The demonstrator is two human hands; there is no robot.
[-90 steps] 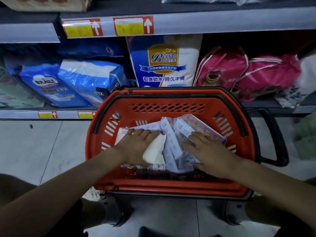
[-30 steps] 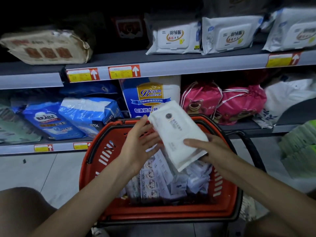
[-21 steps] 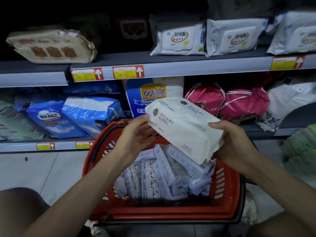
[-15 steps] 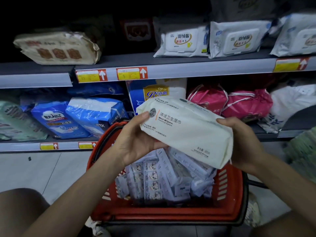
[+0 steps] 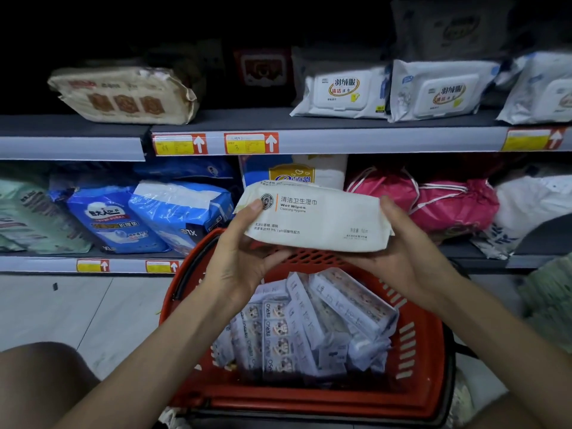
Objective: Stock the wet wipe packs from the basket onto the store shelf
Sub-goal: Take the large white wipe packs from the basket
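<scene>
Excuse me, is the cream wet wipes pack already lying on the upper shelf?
No, the left hand and right hand hold the wet wipes pack over the red basket, below the upper shelf.

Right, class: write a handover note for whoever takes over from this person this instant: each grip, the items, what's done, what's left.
Left grip: holds the white wet wipe pack at its left end.
Right grip: holds its right end.
Pack is level, above the red basket, below the upper shelf.
Done: one pack out of the basket, not shelved.
Left: shelve it, probably on the upper shelf beside the lidded wipe packs; then the smaller packs in the basket.
</scene>
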